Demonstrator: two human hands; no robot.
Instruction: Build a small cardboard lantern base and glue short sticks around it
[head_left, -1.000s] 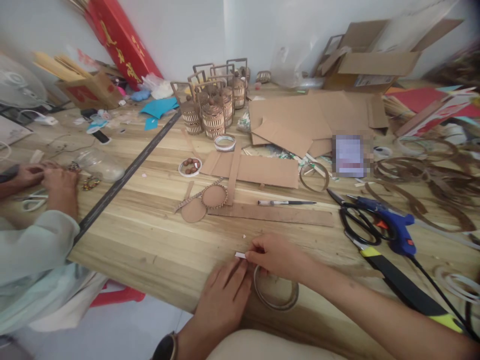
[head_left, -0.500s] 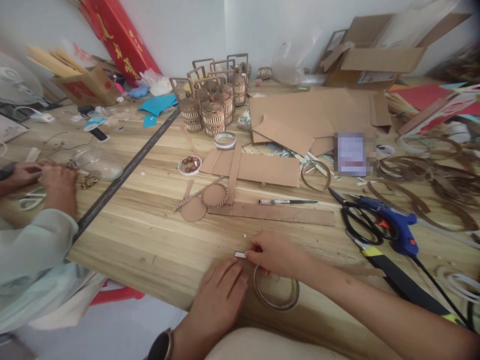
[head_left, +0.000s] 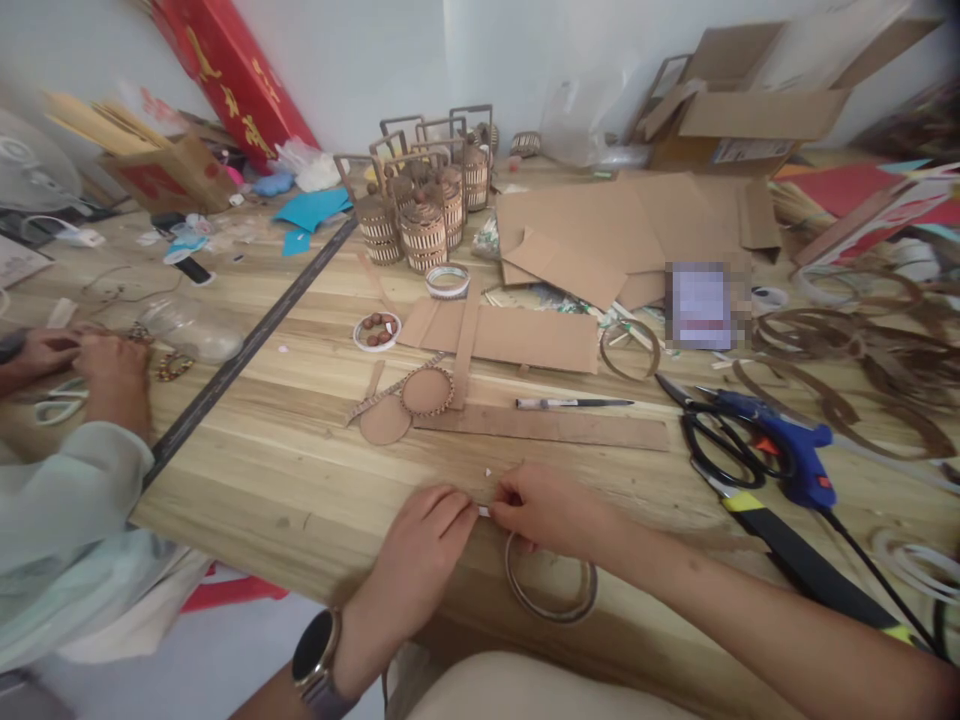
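Near the table's front edge, my right hand (head_left: pixel 544 508) pinches a small white piece (head_left: pixel 484 511) between thumb and fingertips. My left hand (head_left: pixel 427 540) has its fingers together and their tips at the left end of that piece; its thumb is hidden. A coiled brown strip ring (head_left: pixel 551 612) stands just below my right hand. Beyond the hands lie a flat cardboard strip (head_left: pixel 547 428), a pen (head_left: pixel 574 403) and two round cardboard discs (head_left: pixel 427 391), one with a beaded-looking rim.
Black scissors (head_left: pixel 724 450), a blue glue gun (head_left: pixel 802 455) and a black-yellow tool (head_left: pixel 802 565) lie at right. Small woven baskets (head_left: pixel 424 235) and cardboard sheets (head_left: pixel 577 230) stand or lie behind. Another person's hands (head_left: pixel 112 370) are at far left.
My left hand has moved up and its fingertips now meet the white piece, covering part of it. More of the left wrist and watch shows. My right hand has hardly moved.
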